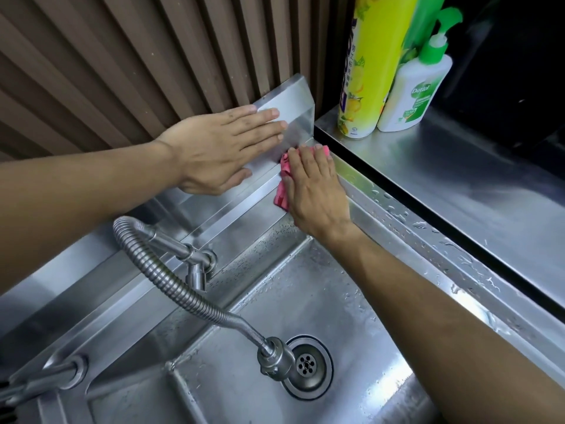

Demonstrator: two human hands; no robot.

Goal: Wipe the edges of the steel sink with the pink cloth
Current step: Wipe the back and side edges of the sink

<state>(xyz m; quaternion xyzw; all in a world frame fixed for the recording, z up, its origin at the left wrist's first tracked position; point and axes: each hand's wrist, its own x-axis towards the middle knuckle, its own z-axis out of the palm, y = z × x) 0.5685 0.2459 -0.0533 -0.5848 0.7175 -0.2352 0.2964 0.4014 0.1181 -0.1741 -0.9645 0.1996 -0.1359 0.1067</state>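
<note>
Item: pink cloth (282, 191), bunched flat under the right hand (315, 191), lying on the back ledge of the steel sink (397, 228) at its far right corner, where the ledge meets the raised steel backsplash (290, 99) and the right rim. Right hand: palm down, fingers extended and close together, pressing the cloth onto the ledge; only the cloth's left edge and a tip by the fingertips show. Left hand (220, 148): open, fingers straight and together, laid flat against the backsplash, touching no cloth. Key relation: the right rim runs as a long strip from the cloth toward the viewer, under the right forearm, beaded with water droplets; the right hand is the nearer to it, so the likely next stroke pulls back along that axis. Containers: sink basin holds no objects, only wet film, with drain (305, 365) and flexible faucet hose (183, 289) above. Table (458, 166) at right carries a yellow spray can (370, 65) and a white pump bottle (415, 90), touching each other.
</note>
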